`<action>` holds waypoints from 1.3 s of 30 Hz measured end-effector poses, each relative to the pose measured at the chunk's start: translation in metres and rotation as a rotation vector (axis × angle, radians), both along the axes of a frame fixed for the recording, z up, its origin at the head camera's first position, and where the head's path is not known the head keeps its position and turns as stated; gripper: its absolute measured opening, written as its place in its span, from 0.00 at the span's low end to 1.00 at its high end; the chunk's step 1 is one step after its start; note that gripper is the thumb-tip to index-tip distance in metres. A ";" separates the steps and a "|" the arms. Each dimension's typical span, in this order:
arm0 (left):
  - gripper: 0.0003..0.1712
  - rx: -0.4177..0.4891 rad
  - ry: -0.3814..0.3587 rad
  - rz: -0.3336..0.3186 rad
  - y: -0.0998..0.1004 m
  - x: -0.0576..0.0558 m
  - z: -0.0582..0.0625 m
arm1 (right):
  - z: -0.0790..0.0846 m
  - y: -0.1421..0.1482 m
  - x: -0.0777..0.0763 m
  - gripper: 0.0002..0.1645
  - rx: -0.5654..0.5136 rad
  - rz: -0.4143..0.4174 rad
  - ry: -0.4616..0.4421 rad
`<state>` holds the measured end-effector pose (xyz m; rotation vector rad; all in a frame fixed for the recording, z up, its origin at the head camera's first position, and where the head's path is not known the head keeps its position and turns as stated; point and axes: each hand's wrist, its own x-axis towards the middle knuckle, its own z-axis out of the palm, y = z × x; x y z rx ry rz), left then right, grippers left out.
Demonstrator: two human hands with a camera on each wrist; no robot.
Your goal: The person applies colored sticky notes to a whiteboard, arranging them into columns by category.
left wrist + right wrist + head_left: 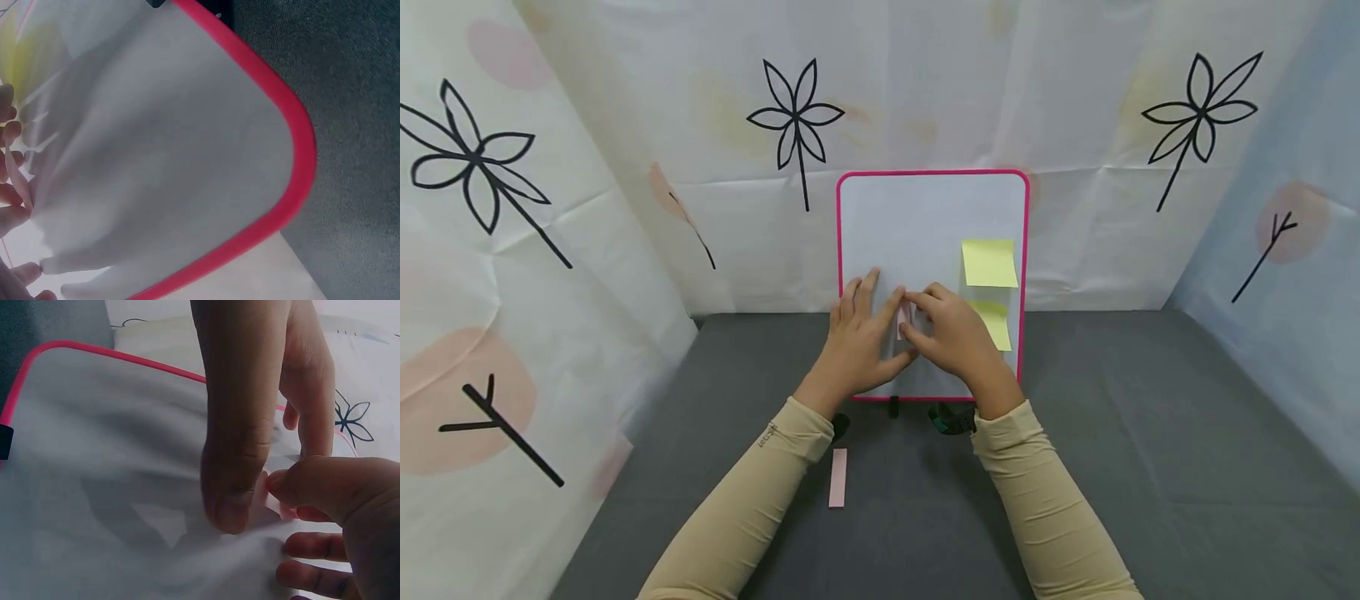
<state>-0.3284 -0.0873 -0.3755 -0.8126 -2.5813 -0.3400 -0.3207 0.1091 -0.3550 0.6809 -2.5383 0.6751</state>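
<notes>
A whiteboard (917,217) with a pink frame stands upright on the dark table. My right hand (958,337) pinches a small pale pink paper strip (902,322) against the board's lower middle, between thumb and index finger. Spread over the board just left of that strip, my left hand (857,346) has its fingers extended, the index fingertip by the strip's top. The left wrist view shows the strip (19,178) standing partly off the surface among the fingertips. Fingers cover part of it in every view.
Two yellow sticky notes, an upper one (990,263) and a lower one (996,323) partly behind the right hand, are on the board's right side. Another pink strip (838,477) lies on the table (1150,450) by the left forearm. A black clip (893,407) sits at the board's bottom edge.
</notes>
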 end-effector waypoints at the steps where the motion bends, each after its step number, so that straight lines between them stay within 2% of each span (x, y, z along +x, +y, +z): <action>1: 0.54 -0.004 -0.001 0.006 0.000 0.000 -0.001 | 0.000 -0.001 0.000 0.28 0.003 0.000 0.003; 10: 0.55 -0.040 0.002 0.044 -0.005 0.006 -0.006 | -0.003 -0.003 -0.001 0.28 0.038 -0.025 0.040; 16: 0.56 -0.052 0.082 0.039 -0.005 0.005 -0.003 | 0.003 -0.003 0.001 0.28 0.021 -0.077 0.081; 19: 0.55 -0.049 0.097 0.023 -0.003 0.005 -0.001 | 0.005 -0.001 0.001 0.27 0.006 -0.092 0.087; 26: 0.54 -0.035 0.069 0.022 -0.002 0.007 -0.002 | 0.003 -0.002 -0.002 0.23 0.005 -0.055 0.116; 31: 0.55 -0.050 0.053 0.035 -0.005 0.007 -0.004 | -0.001 -0.001 -0.005 0.23 0.012 -0.060 0.151; 36: 0.51 -0.061 0.029 0.038 -0.009 0.009 -0.004 | -0.003 0.001 -0.007 0.24 0.010 -0.073 0.141; 39: 0.48 -0.049 0.028 0.029 -0.017 0.012 -0.004 | -0.003 0.000 -0.008 0.24 -0.006 -0.049 0.135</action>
